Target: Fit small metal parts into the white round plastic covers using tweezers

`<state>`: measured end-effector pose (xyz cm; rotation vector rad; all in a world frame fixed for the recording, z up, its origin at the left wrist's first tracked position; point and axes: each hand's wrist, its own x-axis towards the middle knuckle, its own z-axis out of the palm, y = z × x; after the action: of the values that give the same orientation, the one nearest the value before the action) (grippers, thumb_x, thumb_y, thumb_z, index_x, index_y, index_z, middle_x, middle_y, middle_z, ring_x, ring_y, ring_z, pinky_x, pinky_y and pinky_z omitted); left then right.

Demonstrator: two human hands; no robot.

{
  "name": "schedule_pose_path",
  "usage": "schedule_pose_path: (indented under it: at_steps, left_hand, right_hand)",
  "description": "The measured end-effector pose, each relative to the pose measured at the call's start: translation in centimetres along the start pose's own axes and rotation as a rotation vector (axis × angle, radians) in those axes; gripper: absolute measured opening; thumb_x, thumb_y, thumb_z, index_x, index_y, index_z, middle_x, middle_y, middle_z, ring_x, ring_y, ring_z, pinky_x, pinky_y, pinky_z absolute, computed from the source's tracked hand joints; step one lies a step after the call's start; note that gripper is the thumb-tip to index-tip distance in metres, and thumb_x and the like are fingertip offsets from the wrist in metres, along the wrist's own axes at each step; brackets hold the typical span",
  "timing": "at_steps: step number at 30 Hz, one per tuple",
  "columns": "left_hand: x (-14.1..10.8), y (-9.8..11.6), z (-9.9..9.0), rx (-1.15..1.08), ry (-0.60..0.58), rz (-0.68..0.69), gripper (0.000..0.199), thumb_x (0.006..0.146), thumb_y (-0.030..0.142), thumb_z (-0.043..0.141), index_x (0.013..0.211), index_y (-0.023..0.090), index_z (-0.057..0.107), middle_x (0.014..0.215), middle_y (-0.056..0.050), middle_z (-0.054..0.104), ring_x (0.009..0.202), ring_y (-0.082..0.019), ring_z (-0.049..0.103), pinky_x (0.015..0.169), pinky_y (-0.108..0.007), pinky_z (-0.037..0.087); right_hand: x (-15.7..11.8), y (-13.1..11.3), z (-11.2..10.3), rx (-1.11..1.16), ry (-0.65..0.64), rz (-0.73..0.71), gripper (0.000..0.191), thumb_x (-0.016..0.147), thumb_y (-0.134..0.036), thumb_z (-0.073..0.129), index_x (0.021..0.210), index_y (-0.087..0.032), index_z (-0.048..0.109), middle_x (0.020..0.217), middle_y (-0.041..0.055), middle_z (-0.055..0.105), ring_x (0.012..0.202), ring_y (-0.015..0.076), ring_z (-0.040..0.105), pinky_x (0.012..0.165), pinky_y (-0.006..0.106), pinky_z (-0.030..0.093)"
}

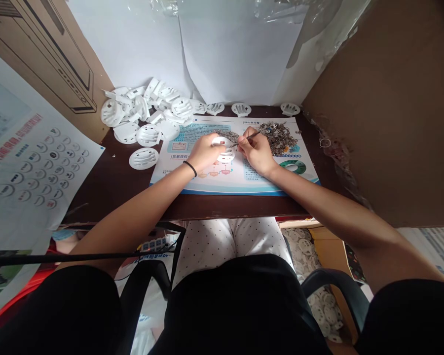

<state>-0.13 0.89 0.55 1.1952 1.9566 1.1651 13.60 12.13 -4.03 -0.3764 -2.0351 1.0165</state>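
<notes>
L hand (206, 153) grips white plastic disc (225, 149); R hand (257, 150) pinches thin pick (252, 136), one end at disc. Both over printed sheet (237, 180) on dark table (114, 182), metal bits pile (274, 138) just beside R hand.

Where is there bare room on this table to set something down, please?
Dark tabletop shows left and right of the printed mat, below the lone white disc. Crowded: the white plastic pile, and around the left hand and right hand.
</notes>
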Motion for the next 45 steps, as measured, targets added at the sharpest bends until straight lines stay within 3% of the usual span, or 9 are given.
schedule_pose_path:
  at_steps: [9,16,27,38,45]
  left_hand:
    - [-0.2,-0.1,-0.1,0.018,-0.035,0.055,0.005,0.082,0.016,0.059,0.080,0.020,0.055,0.062,0.004,0.052,0.042,-0.008,0.047,0.043,-0.022,0.037]
    - [0.3,-0.6,0.1,-0.034,0.017,0.024,0.005,0.082,0.016,0.058,0.086,0.020,0.058,0.066,0.002,0.052,0.048,-0.010,0.050,0.042,-0.022,0.037]
    - [0.0,-0.3,0.1,-0.018,0.007,0.012,0.007,0.081,0.015,0.059,0.080,0.020,0.054,0.067,0.002,0.052,0.052,-0.009,0.048,0.046,-0.022,0.040]
    - [-0.3,-0.1,0.0,0.028,-0.014,0.077,0.004,0.084,0.017,0.056,0.086,0.020,0.056,0.068,0.003,0.057,0.044,-0.007,0.048,0.043,-0.021,0.034]
    - [0.0,-0.3,0.1,-0.001,0.024,0.022,0.005,0.083,0.016,0.058,0.085,0.020,0.056,0.064,0.003,0.053,0.044,-0.008,0.046,0.043,-0.021,0.036]
  right_hand:
    - [-0.1,-1.4,-0.1,-0.050,0.026,0.020,0.063,0.088,-0.080,0.049,0.062,-0.023,0.046,0.063,-0.0018,0.044,0.060,0.0122,0.046,0.062,0.033,0.038]
    - [-0.3,-1.8,-0.1,-0.087,0.103,0.011,0.063,0.091,-0.078,0.045,0.061,-0.023,0.047,0.065,0.0000,0.047,0.064,0.0144,0.051,0.068,0.034,0.042]
    - [-0.5,-1.9,0.0,-0.135,0.063,-0.010,0.062,0.090,-0.081,0.041,0.066,-0.025,0.046,0.064,0.0006,0.048,0.063,0.0159,0.048,0.064,0.036,0.040]
    - [-0.5,-2.6,0.1,-0.189,0.026,-0.038,0.063,0.089,-0.084,0.038,0.067,-0.026,0.042,0.058,-0.0023,0.043,0.056,0.0137,0.038,0.059,0.033,0.035]
    - [-0.7,-2.3,-0.1,-0.137,0.093,-0.044,0.061,0.092,-0.080,0.038,0.067,-0.026,0.047,0.065,0.0011,0.049,0.066,0.0172,0.050,0.066,0.036,0.043]
